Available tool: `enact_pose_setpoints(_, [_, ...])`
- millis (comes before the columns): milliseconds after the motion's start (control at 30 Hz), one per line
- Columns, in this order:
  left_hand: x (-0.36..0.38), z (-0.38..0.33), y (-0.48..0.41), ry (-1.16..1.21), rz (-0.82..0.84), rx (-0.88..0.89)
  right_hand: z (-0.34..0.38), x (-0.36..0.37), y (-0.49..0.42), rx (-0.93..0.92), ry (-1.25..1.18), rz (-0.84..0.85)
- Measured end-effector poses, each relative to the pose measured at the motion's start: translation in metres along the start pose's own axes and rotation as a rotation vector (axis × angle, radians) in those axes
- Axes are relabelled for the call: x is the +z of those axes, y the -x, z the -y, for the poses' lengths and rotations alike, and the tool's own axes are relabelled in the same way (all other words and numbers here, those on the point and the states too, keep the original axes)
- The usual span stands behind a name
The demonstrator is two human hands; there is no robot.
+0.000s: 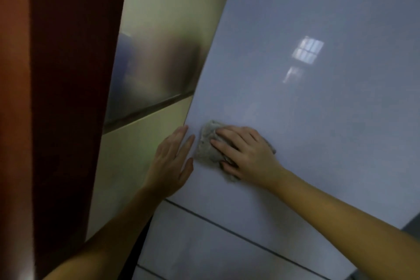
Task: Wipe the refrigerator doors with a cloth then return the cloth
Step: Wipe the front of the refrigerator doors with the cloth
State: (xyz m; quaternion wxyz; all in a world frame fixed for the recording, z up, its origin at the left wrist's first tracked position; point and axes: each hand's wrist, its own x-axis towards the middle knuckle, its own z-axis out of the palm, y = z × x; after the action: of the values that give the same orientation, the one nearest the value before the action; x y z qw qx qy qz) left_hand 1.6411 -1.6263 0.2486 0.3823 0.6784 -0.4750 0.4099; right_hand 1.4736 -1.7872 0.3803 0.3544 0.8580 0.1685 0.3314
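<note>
- Grey cloth (205, 145): crumpled, lying flat against the upper refrigerator door (306, 109), low down near its left edge.
- Right grip (245, 154): spread flat over the cloth, fingers straight, pressing it to the door; part of the cloth hidden under the palm.
- Left grip (172, 161): spread, fingers straight, laid along the door's left edge just beside the cloth, apart from it.
- Door surface: pale, glossy, reflecting a barred window.
- Dark seam below both grips; lower door panel (216, 245) beneath it.
- Left of the refrigerator: brushed metal sheet (154, 63) above a cream panel (127, 154); red-brown upright (63, 75) at far left.
</note>
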Motion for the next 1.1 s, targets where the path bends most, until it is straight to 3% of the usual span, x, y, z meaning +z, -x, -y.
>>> enact_pose_setpoints(167, [-0.007, -0.016, -0.017, 0.003, -0.019, -0.055, -0.036, -0.028, 0.038, -0.069, 0.002, 0.028])
enact_pose_setpoints(367, [-0.015, -0.041, -0.053, -0.004, -0.052, 0.000, -0.108, -0.094, 0.043, 0.328, 0.121, -0.199])
enact_pose_setpoints(433, [-0.014, -0.052, -0.061, -0.008, -0.051, 0.031, -0.108, -0.096, 0.057, 0.379, 0.122, -0.233])
enact_pose_setpoints(500, [-0.011, -0.064, -0.067, -0.005, -0.041, 0.049, -0.090, -0.080, 0.081, 0.310, 0.112, -0.181])
enact_pose_setpoints(633, [-0.002, -0.089, -0.070, 0.010, -0.022, 0.069, -0.027, -0.036, 0.153, -0.004, 0.029, 0.053])
enact_pose_setpoints(733, [0.002, -0.101, -0.068, 0.010, -0.005, 0.059, -0.001, -0.027, 0.202, -0.075, -0.033, 0.111])
enact_pose_setpoints(933, [0.007, -0.136, -0.074, -0.026, -0.006, 0.080, -0.058, -0.074, 0.226, 0.114, 0.011, -0.032])
enact_pose_setpoints(1100, [0.012, -0.171, -0.096, -0.039, -0.027, 0.099, -0.153, -0.150, 0.217, 0.424, 0.150, -0.237])
